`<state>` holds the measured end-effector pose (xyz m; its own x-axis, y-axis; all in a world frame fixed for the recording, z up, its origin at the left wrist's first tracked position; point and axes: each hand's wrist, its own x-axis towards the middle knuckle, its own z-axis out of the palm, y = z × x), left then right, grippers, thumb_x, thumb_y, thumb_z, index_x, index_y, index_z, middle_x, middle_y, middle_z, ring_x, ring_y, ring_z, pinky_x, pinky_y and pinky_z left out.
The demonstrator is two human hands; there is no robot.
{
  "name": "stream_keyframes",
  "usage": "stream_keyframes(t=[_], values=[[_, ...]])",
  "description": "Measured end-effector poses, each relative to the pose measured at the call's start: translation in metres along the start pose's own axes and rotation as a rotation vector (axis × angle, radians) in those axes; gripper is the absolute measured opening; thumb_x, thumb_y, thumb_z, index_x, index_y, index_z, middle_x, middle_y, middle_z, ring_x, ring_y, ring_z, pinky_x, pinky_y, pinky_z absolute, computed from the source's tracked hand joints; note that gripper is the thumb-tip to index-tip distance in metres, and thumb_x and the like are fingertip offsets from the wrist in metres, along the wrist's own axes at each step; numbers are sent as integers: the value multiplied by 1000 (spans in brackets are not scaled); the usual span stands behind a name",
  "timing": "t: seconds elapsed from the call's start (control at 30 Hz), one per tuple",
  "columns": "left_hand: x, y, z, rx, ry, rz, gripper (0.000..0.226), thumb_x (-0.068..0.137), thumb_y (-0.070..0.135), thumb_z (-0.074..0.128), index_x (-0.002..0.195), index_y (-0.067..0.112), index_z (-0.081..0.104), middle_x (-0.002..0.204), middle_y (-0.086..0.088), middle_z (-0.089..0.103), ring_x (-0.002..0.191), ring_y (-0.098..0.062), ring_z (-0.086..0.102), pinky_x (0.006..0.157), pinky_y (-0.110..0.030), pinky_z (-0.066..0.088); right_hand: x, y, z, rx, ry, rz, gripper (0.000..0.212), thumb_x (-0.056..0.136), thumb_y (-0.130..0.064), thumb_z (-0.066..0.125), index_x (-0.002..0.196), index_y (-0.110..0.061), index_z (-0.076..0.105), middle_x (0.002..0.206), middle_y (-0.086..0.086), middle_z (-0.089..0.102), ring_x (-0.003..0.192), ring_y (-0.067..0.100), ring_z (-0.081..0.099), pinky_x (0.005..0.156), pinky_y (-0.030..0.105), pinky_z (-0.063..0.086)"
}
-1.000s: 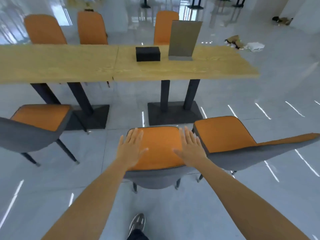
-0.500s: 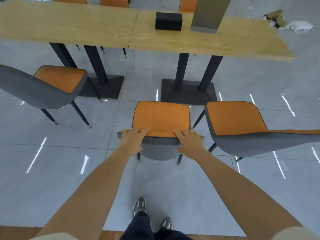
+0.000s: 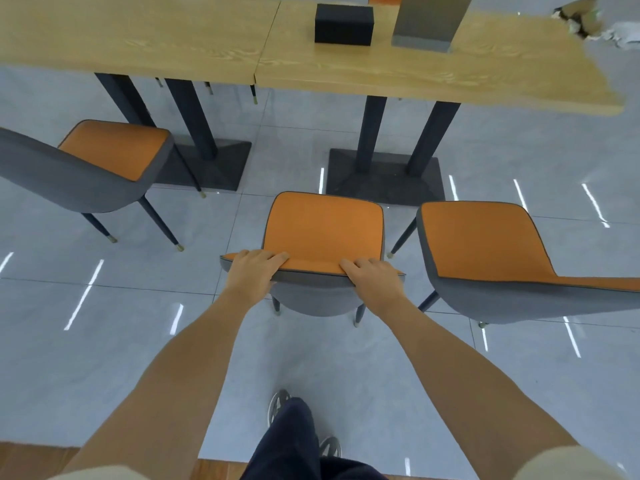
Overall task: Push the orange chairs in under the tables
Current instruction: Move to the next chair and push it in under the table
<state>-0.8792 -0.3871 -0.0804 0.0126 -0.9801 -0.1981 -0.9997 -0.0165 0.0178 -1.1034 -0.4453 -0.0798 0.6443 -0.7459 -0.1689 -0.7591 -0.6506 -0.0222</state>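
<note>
A: What's at the bottom of the frame?

B: A dark trouser leg [image 3: 291, 441] and grey shoes [image 3: 278, 403] on pale glossy tiles [image 3: 69, 358]. Two bare forearms run up from the lower corners to the centre.

A: And the hands?

B: The left hand [image 3: 254, 271] and right hand [image 3: 372, 278] are both clenched over the top edge of the middle chair [image 3: 323, 230]'s backrest, fingers curled onto the orange face, one near each end of the rim.

A: Describe that chair.

B: Orange seat and inner back with thin dark piping, grey outer shell, slim dark legs with pale tips. It sits in the centre of the frame, its seat pointing up toward the right table [image 3: 433, 74], whose near edge it has not reached.

A: What's around it?

B: Just to its right, the right chair [image 3: 485, 244], same make, stands beside it with a narrow gap between them. At left, well apart, the left chair [image 3: 104, 161] stands near the left table [image 3: 131, 36]'s base. Bare tile lies between the middle chair and the left chair.

A: And ahead?

B: The seat's front edge is just short of the right table's dark base plate [image 3: 384, 181] and twin posts. The two wooden tops butt together. A black box [image 3: 344, 24] and a grey stand [image 3: 429, 22] sit on the right one.
</note>
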Motion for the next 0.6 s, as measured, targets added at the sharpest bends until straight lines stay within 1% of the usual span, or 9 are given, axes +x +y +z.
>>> stream_keyframes(t=[0.1,0.2,0.3,0.37,0.5,0.6], values=[[23,0,-4,-5,18,-6,50,90,18,55,138,20,40,130,-4,57,120,-25,51,99,-36,36,20,15,-2,10,18,14,41,88,2,46,127,-11,42,103,13,57,89,29,55,71,34,36],[66,2,-11,-29,4,34,51,89,24,59,137,20,41,130,-5,57,119,-26,52,97,-37,40,51,46,-5,19,17,38,37,91,-4,44,127,-12,43,104,11,58,93,29,56,77,35,40],[88,1,-19,-19,-1,61,52,88,29,60,136,21,40,127,-5,57,115,-26,54,91,-37,44,67,66,-11,-5,26,35,36,92,-9,47,127,-14,43,105,9,59,93,29,57,77,35,41],[103,0,-19,-9,-4,77,52,88,29,60,135,22,39,125,-4,57,114,-25,54,89,-36,46,79,76,-13,-17,-2,27,39,92,-12,51,130,-15,41,107,9,59,95,30,57,79,36,42],[158,-10,-26,-11,-5,79,54,89,30,59,138,24,37,129,-3,54,117,-24,52,92,-35,45,124,102,-19,-3,18,49,40,90,-13,55,128,-12,44,108,11,61,96,32,57,83,39,42],[195,-17,-35,-29,-8,102,54,89,29,60,138,23,37,128,-4,54,116,-24,52,91,-35,45,156,119,-27,-27,1,61,45,89,-14,58,131,-14,43,112,9,60,100,31,57,87,38,42]])
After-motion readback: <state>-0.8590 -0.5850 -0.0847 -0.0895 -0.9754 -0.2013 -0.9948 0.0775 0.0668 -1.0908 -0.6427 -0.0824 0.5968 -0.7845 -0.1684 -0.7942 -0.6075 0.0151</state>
